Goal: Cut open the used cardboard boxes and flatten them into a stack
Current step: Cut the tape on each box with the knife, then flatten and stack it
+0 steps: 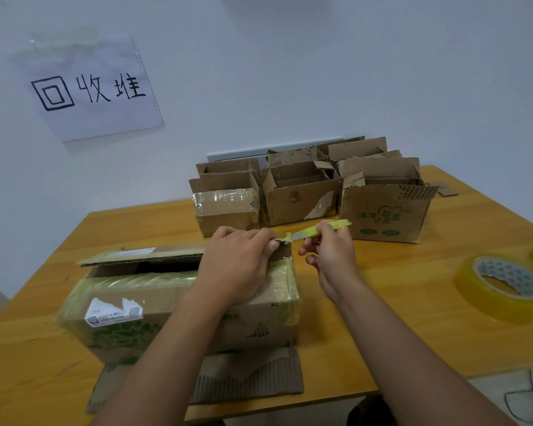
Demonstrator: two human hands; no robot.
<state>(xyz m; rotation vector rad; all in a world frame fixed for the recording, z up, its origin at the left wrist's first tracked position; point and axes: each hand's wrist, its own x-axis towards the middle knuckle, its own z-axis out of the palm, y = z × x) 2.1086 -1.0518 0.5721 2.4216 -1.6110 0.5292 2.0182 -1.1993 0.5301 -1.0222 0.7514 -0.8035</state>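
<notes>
At the tabletop's near edge, your left hand (234,265) pins the taped box (179,299) and pinches its loose tape; your right hand (326,250) grips the knife (320,230), likely slitting the seam.

We see a matt corrugated cardboard box (179,305) wrapped in glossy yellowish tape on the smooth wooden table (382,342); right of the box, a shiny translucent tape roll (502,290); beneath it, rough torn cardboard sheet (250,379).

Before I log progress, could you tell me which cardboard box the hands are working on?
The tape-wrapped box nearest the camera, apart from the back row: the left hand pinches torn tape at its corner, the right hand grips the knife.
</notes>
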